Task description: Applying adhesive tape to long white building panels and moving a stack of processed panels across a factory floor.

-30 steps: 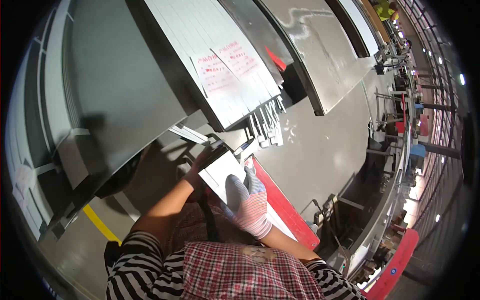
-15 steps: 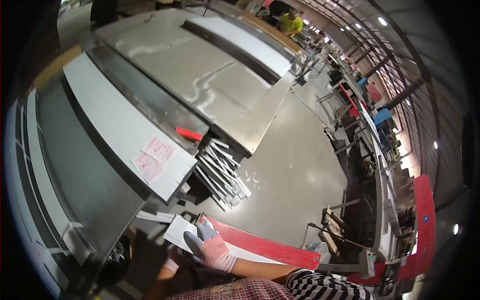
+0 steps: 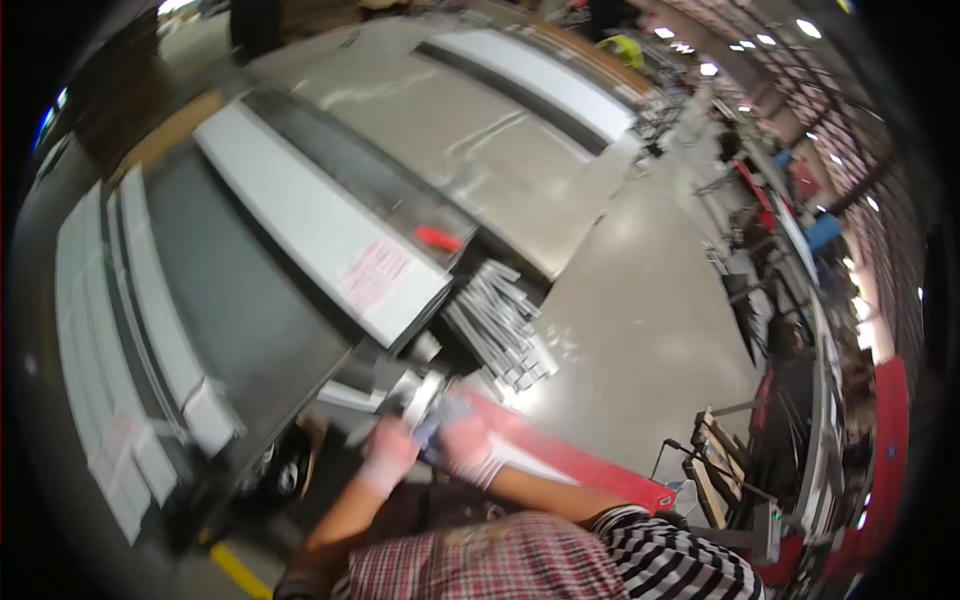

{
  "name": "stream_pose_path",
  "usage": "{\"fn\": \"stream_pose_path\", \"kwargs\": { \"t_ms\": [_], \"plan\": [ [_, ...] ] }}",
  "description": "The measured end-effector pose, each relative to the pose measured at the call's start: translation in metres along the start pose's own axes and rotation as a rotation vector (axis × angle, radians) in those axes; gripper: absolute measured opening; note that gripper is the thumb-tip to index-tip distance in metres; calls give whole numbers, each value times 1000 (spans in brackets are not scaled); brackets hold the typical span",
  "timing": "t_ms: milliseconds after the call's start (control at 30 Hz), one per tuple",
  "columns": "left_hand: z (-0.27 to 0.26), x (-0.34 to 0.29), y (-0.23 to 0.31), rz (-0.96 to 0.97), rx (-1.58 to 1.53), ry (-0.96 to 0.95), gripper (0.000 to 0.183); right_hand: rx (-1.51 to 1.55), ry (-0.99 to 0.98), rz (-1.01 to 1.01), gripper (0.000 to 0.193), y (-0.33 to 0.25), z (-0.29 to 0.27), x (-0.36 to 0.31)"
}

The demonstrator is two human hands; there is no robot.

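My left hand [image 3: 388,455], in a pink-and-white glove, is closed at the near edge of the work area. Right beside it my right hand [image 3: 468,442], in a similar glove with grey-blue fingertips, has its fingers curled in toward the left one. Just beyond the two hands is a small pale, rounded thing [image 3: 422,398], too blurred to name. What the fingers hold is hidden by blur. A long red bar [image 3: 570,450] runs off to the right from under my right hand, with a white strip along its near side.
Beyond the hands lies a loose pile of thin white strips [image 3: 505,325]. A long white panel [image 3: 300,210] with pinkish marked paper and a red object [image 3: 437,238] are left of it. More white panels [image 3: 90,350] stand far left. A metal frame [image 3: 720,470] is at right.
The view has swung, so the scene sits further right. My left hand, mostly hidden low before, has come up beside the right. My right hand's fingers have curled in from the white strip.
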State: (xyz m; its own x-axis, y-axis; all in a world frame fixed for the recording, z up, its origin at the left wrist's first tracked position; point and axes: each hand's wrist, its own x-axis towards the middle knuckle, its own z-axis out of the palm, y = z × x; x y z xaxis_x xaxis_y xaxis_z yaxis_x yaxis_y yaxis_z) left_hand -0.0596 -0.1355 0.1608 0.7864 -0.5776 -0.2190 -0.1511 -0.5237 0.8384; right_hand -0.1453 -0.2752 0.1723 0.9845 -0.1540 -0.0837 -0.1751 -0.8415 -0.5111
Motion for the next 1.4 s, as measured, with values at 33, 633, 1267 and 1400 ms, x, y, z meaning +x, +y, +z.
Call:
{"fn": "stream_pose_path", "kwargs": {
  "t_ms": [33, 633, 1267, 1400],
  "plan": [
    [-8, 12, 14, -155, 303, -104, 57, 278, -80, 110, 55, -25, -42, 12],
    [3, 12, 53, 532, 683, -190, 30, 377, -771, -279, 24, 77, -47, 131],
    [-23, -11, -12, 528, -148, 582, 48, 494, -428, 409, 64, 191, -98, -132],
    [19, -5, -48, -408, -1209, 306, 100, 644, -628, 617, 74, 159, -104, -207]
  ]
}}
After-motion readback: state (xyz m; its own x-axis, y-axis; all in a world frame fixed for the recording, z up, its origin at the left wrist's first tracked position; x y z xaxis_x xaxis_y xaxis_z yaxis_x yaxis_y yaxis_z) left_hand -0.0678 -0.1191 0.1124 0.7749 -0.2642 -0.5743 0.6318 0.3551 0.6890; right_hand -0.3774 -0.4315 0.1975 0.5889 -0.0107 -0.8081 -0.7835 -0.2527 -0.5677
